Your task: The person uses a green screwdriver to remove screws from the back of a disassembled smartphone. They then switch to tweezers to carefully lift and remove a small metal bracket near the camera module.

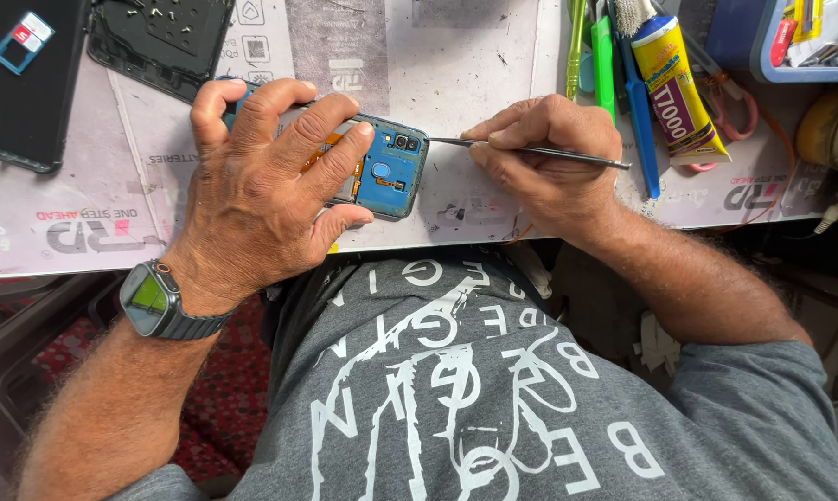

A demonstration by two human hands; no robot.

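Both hands busy: our left hand (pixel 261 186) clamps the opened blue phone (pixel 382 167) flat near the surface's (pixel 493 56) front edge; right hand (pixel 549 162) pinches thin metal tweezers (pixel 530 150), tip at the phone's camera end. Looks like mid-teardown, working that edge. Next move needs fine tip control, phone pinned steady.

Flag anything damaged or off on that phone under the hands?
The blue phone under the left hand lies with its back cover off, inner frame and orange flex exposed. The right hand holds a thin metal tool, tip at the phone's camera edge. No cracks or spills visible.
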